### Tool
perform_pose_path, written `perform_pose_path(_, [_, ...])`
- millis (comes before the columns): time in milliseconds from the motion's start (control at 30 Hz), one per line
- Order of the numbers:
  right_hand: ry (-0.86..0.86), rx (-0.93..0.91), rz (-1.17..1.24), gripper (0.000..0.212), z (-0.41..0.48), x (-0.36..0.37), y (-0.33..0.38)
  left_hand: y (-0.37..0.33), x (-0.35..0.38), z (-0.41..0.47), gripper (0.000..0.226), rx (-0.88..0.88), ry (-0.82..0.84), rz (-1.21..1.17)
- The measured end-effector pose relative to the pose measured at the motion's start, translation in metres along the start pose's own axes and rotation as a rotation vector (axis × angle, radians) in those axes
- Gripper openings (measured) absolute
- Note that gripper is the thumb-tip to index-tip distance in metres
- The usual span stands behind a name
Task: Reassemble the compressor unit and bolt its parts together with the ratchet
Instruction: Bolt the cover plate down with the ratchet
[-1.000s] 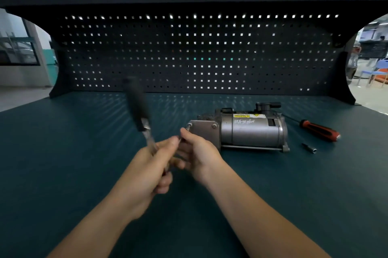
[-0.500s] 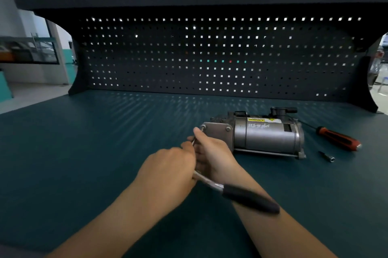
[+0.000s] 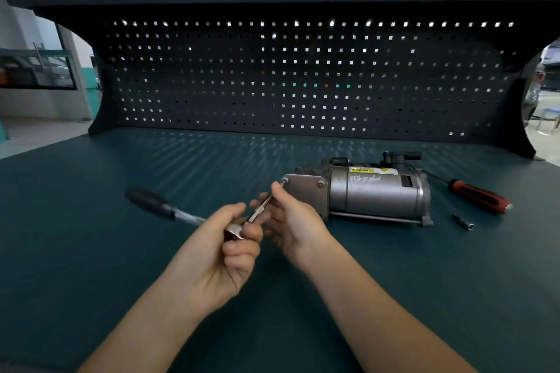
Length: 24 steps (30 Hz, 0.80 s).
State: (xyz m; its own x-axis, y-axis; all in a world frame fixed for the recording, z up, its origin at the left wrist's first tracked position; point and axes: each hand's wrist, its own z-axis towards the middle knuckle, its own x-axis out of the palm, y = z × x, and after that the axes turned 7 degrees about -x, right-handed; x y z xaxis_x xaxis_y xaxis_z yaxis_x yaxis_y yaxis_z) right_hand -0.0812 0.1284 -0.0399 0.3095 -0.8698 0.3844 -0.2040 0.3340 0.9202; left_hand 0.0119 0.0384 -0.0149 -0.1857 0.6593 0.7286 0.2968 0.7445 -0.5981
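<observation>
Holding the head of the ratchet point(image 3: 157, 206), my left grip point(image 3: 224, 251) is curled tight around it, and the black handle now points to the left, a little away from me. Half a second ago this handle pointed toward my right forearm, and one second ago it stood up and away, so the ratchet has made a big swing around its head. My right grip point(image 3: 292, 221) pinches the thin extension bar point(image 3: 262, 207) near its far end to guide it, and it has almost not moved. The tip of the bar sits on a bolt point(image 3: 284, 181) at the upper left corner of the end plate point(image 3: 306, 193) of the compressor unit point(image 3: 375, 195), which lies on its side on the desk point(image 3: 91, 251), just beyond my right grip. I judge that this swinging drives the bolt in stroke by stroke; I cannot tell if it is tight yet.

Now the count: one ratchet, one extension bar, one compressor unit. On the end plate I see two bolt heads, the one under the tool and a second bolt point(image 3: 320, 183) at the upper right corner; the lower corners are hidden. Right of the unit lie one red and black screwdriver point(image 3: 480, 200) and one small loose socket point(image 3: 463, 221), apart from each other.
</observation>
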Motion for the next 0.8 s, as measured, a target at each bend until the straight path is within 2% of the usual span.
perform_pose_path(67, [-0.036,-0.010,-0.020,0.026,0.000,-0.001,-0.003,-0.002,0.000,0.002,0.021,0.199,-0.153,0.595])
perform_pose_path(167, [-0.085,-0.059,0.040,0.022,0.000,-0.001,-0.003,-0.001,-0.004,0.008,0.022,0.665,-0.396,1.684])
perform_pose_path(200, [-0.095,-0.071,0.047,0.023,0.000,0.000,-0.003,0.001,-0.002,0.009,0.032,0.796,-0.501,1.965])
perform_pose_path(267, [-0.102,-0.054,0.054,0.024,-0.001,0.000,-0.002,0.008,-0.001,0.014,0.052,0.930,-0.596,2.186])
perform_pose_path(333, [-0.081,-0.013,0.099,0.025,-0.001,0.001,-0.001,0.009,0.002,0.015,0.052,0.904,-0.577,2.151])
perform_pose_path(400, [-0.060,0.024,0.189,0.022,-0.001,0.001,0.001,0.008,0.000,0.014,0.043,0.795,-0.400,1.805])
perform_pose_path(467, [-0.043,0.049,0.214,0.021,0.000,0.000,0.002,0.008,0.002,0.009,0.034,0.499,-0.205,1.204])
perform_pose_path(567, [-0.005,0.041,0.174,0.022,-0.002,0.001,0.000,0.006,-0.002,0.005,0.042,0.028,-0.001,0.132])
perform_pose_path(600, [0.008,0.033,0.182,0.022,-0.002,0.002,-0.001,0.004,-0.004,0.005,0.050,-0.041,0.066,-0.132])
perform_pose_path(633, [0.014,0.025,0.183,0.023,-0.002,0.002,-0.002,0.003,-0.005,0.005,0.055,-0.066,0.093,-0.289])
perform_pose_path(667, [0.019,0.019,0.177,0.023,-0.002,0.002,-0.002,0.002,-0.005,0.006,0.054,-0.068,0.093,-0.336])
perform_pose_path(700, [0.018,0.012,0.162,0.024,-0.001,0.001,-0.002,0.002,-0.003,0.005,0.046,-0.045,0.086,-0.270])
perform_pose_path(767, [-0.006,-0.005,0.109,0.025,0.001,-0.001,-0.002,0.001,0.002,0.005,0.020,0.078,-0.021,0.117])
perform_pose_path(800, [-0.031,-0.014,0.081,0.024,0.001,-0.002,-0.003,0.000,0.003,0.005,0.018,0.185,-0.104,0.421])
